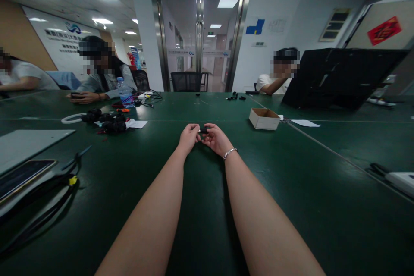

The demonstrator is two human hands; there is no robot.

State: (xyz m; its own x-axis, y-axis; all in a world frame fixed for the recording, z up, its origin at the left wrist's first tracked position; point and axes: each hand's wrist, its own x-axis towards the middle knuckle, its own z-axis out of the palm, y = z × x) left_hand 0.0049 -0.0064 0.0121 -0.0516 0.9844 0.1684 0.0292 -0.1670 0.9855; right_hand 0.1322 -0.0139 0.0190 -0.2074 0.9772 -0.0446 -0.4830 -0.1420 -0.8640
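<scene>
Both my arms stretch forward over the dark green table [291, 189]. My left hand [188, 137] and my right hand [216, 138] meet at the middle of the table, fingertips pinched together on a small black part [203, 130] held between them. A silver bracelet [230, 152] circles my right wrist. The part is too small to make out in detail.
A small open cardboard box [264, 118] sits right of my hands. Black parts [106, 121], a white ring and a water bottle [124, 93] lie far left; a phone [22, 177] and cables near left. A black laptop lid [339, 77] stands far right. Other people sit across the table.
</scene>
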